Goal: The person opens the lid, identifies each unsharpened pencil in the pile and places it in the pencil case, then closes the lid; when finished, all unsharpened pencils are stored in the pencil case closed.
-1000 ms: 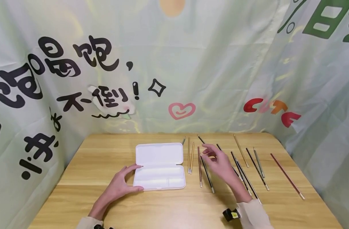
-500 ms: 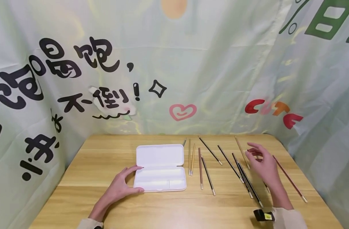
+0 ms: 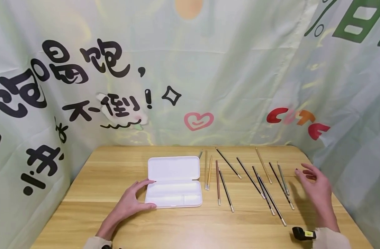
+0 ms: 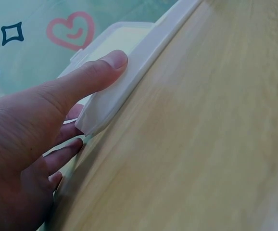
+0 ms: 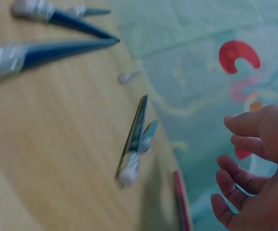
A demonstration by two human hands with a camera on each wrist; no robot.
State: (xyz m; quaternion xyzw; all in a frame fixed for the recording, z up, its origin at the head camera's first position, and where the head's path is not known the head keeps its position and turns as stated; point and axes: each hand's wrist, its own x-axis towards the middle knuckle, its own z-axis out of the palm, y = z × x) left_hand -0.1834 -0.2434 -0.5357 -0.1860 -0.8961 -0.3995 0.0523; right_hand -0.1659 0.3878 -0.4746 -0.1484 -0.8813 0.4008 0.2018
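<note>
An open white case lies at the middle of the table, its lid folded back and its compartments showing nothing inside. The left hand grips its left side; in the left wrist view the thumb of that hand lies on the case's edge. Over the table's right side is the right hand, fingers loosely bent and holding nothing. It hides the dark red pencil, whose red length shows in the right wrist view. Left of this hand lie a black pencil and a grey-green pencil.
Several black pencils lie spread right of the case. Nearer to it are a dark red pencil and yellowish pencils. Another light wooden pencil lies farther right. A printed cloth stands behind the table.
The right hand has moved rightward from above the pencils near the case, past the middle group, to the table's right side. The left hand has stayed on the case.
</note>
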